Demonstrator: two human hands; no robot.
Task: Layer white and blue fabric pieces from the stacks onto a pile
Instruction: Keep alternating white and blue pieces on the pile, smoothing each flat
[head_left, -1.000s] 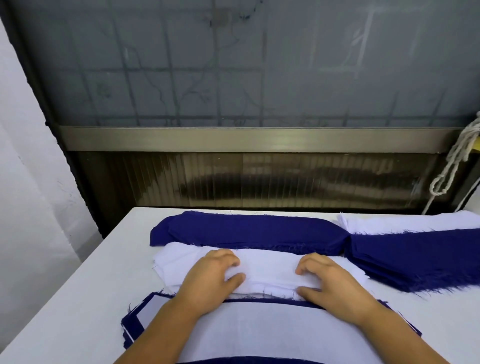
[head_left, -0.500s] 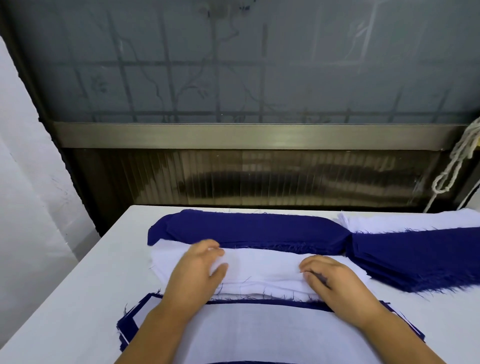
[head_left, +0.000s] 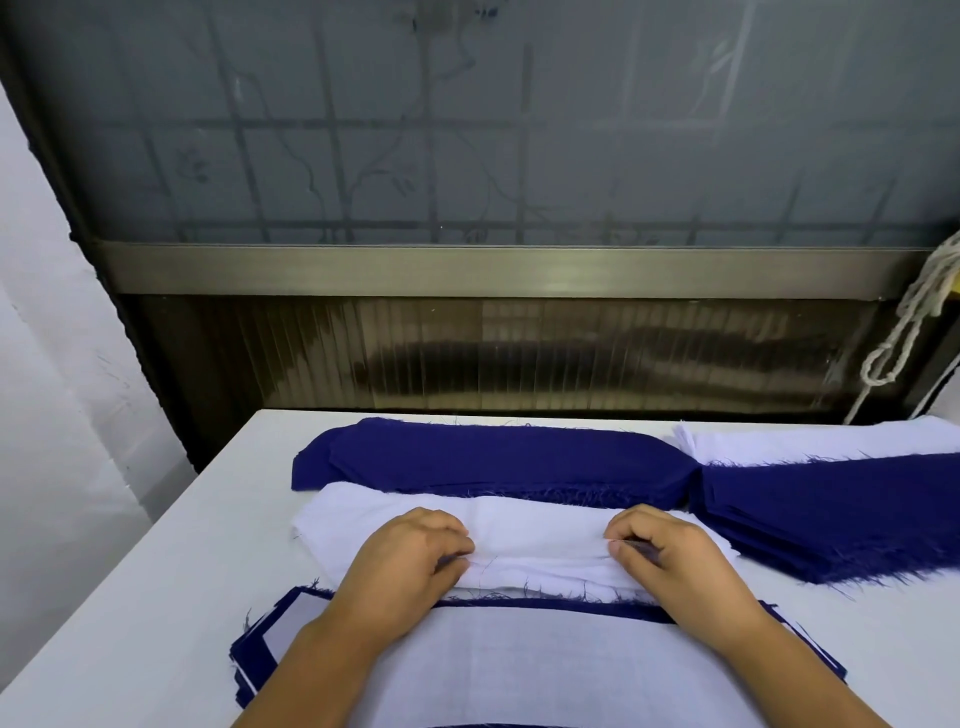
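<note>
I see the white stack lying at the middle of the worktop, with both hands on its near edge. My left hand has its fingers curled, pinching the top white layer against the thumb. My right hand does the same at 3 o'clock from it, fingers bent and nipping the same layer. At 6 o'clock from the white stack is the pile, white on top with blue edges showing around it, partly under my forearms. At 12 o'clock, touching the white stack, lies a blue stack. At 2 o'clock sits a second blue stack, with more white fabric behind it. A rope hangs at the far right.
</note>
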